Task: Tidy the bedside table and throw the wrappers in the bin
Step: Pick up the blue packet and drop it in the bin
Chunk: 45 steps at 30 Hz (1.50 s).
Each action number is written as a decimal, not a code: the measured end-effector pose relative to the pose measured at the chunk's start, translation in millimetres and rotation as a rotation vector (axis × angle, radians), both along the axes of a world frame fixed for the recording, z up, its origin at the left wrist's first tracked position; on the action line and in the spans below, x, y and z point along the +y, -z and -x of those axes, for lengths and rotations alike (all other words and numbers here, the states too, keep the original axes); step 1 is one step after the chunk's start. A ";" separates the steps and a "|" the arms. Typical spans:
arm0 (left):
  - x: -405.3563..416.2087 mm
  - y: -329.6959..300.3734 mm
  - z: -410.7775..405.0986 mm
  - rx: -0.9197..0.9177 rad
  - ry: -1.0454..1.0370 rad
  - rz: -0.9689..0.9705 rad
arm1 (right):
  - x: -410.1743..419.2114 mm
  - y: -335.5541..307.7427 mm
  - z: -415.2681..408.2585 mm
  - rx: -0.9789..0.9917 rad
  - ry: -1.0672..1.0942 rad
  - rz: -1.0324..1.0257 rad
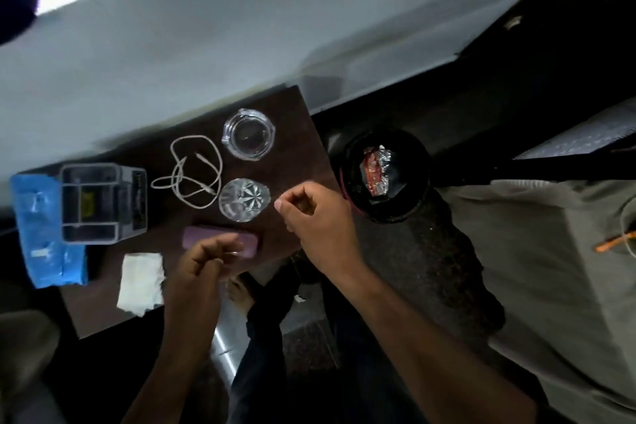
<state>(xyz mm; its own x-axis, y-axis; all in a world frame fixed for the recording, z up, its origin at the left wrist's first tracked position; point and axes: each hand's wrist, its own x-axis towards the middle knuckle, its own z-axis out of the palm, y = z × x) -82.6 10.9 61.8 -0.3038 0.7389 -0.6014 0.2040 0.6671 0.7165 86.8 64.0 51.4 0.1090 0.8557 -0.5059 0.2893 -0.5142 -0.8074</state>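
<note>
Your right hand hovers over the tabletop's right edge, fingers curled in loosely with nothing in them as far as I can see. Your left hand sits just above the purple phone, fingers half curled, also empty. A red and silver wrapper is already in the black bin beside the table. On the tabletop: glass ashtray, cut-glass tumbler, white cable, crumpled tissue, grey organizer box, blue packet.

One head-worn view looks steeply down, close over the bedside table; its edges seem blurred.
</note>
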 end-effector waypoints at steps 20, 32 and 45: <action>-65.3 16.4 217.5 -0.121 -0.555 -0.045 | 0.7 -32.2 273.0 0.017 -0.501 -0.174; -51.6 56.9 302.1 0.030 -0.486 0.019 | -27.3 55.5 393.8 -0.193 -0.630 0.250; -24.0 129.5 344.1 0.135 -0.247 0.184 | -35.9 159.0 428.8 -0.123 -0.217 0.421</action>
